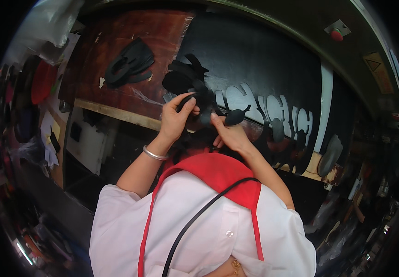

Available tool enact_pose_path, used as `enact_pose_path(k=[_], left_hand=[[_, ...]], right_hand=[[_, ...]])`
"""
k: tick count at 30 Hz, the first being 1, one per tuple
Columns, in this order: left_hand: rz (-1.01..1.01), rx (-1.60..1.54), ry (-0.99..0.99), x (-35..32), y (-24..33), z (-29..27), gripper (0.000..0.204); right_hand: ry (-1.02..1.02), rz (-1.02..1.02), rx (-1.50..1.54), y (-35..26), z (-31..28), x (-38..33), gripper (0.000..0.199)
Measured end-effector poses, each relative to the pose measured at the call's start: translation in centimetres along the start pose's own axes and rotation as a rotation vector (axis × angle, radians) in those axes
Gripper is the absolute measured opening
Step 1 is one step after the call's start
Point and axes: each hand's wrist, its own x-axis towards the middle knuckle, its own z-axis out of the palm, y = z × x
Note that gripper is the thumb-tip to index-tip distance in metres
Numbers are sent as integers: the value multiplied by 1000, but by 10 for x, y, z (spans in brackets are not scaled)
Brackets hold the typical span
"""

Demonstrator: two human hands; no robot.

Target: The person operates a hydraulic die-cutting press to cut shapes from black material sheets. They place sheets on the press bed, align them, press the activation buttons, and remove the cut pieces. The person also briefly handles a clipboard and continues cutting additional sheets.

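My left hand (177, 114), with a silver bangle at the wrist, is closed in a pinch on a black flat cut piece (186, 100). To its right, my right hand (229, 132) is closed with the thumb pressed on dark sheet material (205, 116) that hangs between both hands. A black oval flap (236, 116) sticks out over the right hand. Just beyond my left hand lies a pile of black curved pieces (181, 76). White sole-shaped and curved outlines (241, 99) show along the black sheet to the right of my hands.
The black sheet (255, 51) covers the table's right part. Stacked black cut pieces (130, 64) lie on the reddish-brown board (153, 27). A red push button (336, 34) sits on the frame at upper right. Clear plastic (54, 27) hangs at upper left. A black cable (199, 212) crosses my chest.
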Motion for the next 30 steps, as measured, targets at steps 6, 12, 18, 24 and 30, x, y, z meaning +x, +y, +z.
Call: enact_pose_path(k=[6,12,18,24,30], left_hand=[[-37,76,-48,11,7,12,22],[483,-177,245,45,130,-25,32],[608,-102,139,40,243,-59,33],[607,-88,17,49,262,-96,20],[573,-83,0,54,247,-132,30]], right_hand=[[44,-220,90,11,22,18,36],[107,-52,316,45,8,34,38],[113,-14,250,48,2,43,35],[33,-46,136,9,-9,-5,21],[367,-303,-143,-47,-32,-59,25]])
